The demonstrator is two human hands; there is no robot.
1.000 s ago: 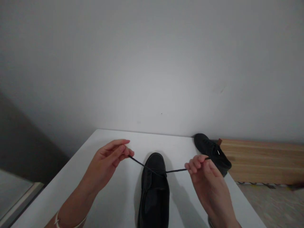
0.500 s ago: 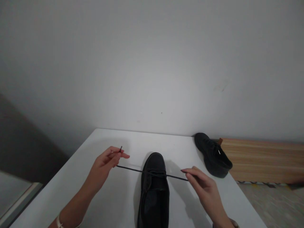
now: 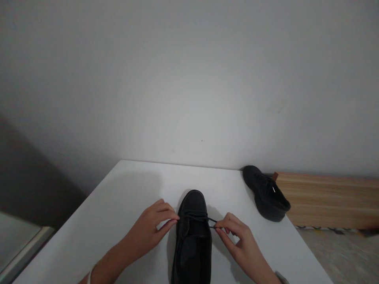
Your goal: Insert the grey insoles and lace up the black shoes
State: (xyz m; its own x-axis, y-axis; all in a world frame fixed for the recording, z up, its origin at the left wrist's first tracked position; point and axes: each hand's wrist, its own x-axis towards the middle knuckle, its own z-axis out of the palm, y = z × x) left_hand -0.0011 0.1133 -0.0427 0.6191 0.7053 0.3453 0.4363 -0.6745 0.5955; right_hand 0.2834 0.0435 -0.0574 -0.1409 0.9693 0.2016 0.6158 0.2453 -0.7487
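A black shoe (image 3: 192, 236) is stood at the worktop's (image 3: 118, 205) near edge, toe pointing away. Its lace (image 3: 211, 220) is pinched by the right hand (image 3: 237, 238), fingers together; the left hand's (image 3: 152, 228) fingers are closed at the shoe's left side. A second shoe (image 3: 266, 193) lies by the far right corner.

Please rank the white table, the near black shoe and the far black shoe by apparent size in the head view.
1. white table
2. near black shoe, partly cropped
3. far black shoe, though distance shrinks it
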